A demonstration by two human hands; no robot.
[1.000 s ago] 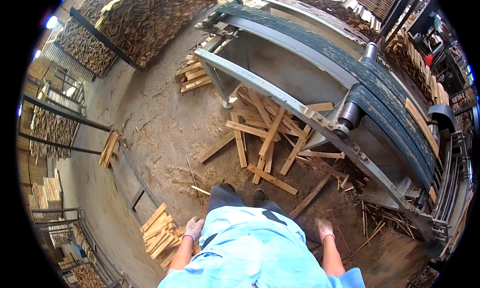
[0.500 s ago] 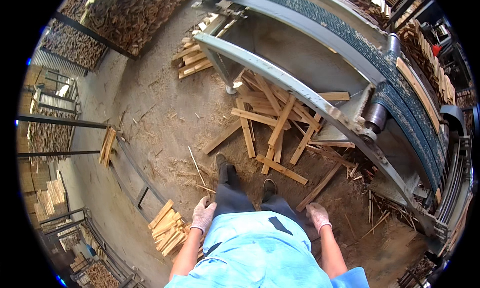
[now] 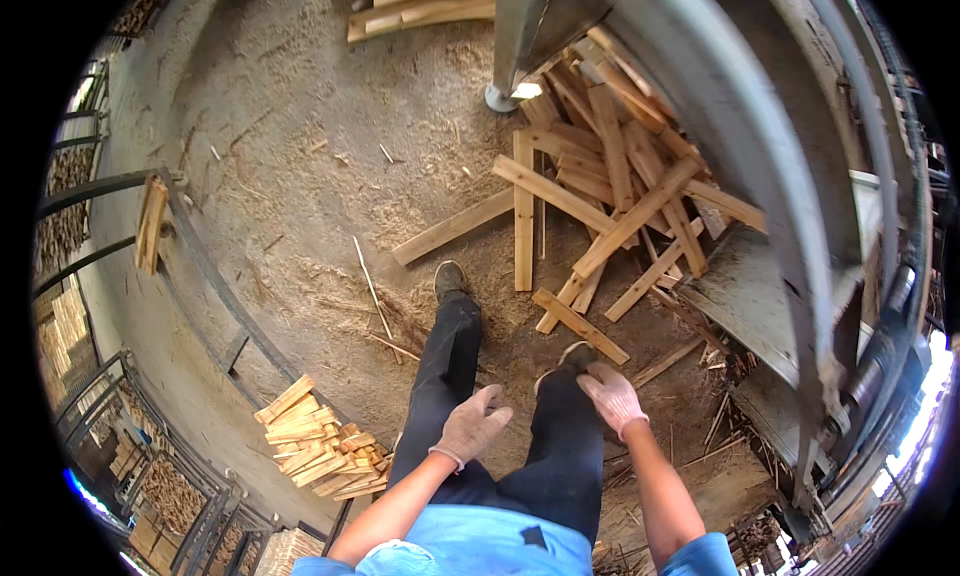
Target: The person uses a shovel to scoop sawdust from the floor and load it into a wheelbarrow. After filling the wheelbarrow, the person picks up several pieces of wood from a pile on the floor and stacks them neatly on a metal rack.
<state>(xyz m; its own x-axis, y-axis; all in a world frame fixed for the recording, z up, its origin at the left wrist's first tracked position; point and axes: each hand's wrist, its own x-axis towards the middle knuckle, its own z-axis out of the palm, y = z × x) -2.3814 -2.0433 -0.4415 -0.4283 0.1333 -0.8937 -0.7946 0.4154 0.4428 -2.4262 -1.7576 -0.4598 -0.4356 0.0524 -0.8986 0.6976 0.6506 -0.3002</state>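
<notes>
My left hand (image 3: 472,426), in a pale work glove, hangs over my left thigh with its fingers stretched and nothing in it. Near my right knee is my gloved right hand (image 3: 613,396), also empty, its fingers extended and the thumb hidden or blurred. Beyond it a short wooden board (image 3: 580,326) lies on the floor just past my right shoe (image 3: 574,358). A jumbled heap of boards (image 3: 630,191) rises behind that, with one long board (image 3: 637,219) slanting across its front. Neither hand touches any wood.
A grey metal machine frame (image 3: 780,166) arches over the heap on the right, its leg (image 3: 510,51) standing at the heap's far side. Stacked wood pieces (image 3: 322,446) sit at lower left beside a dark metal rail (image 3: 235,296). A thin stick (image 3: 368,281) and sawdust litter the floor.
My view has tipped down and come closer to the board heap. Both hands have swung forward from beside my hips to over my legs. My right foot has shifted toward the short board.
</notes>
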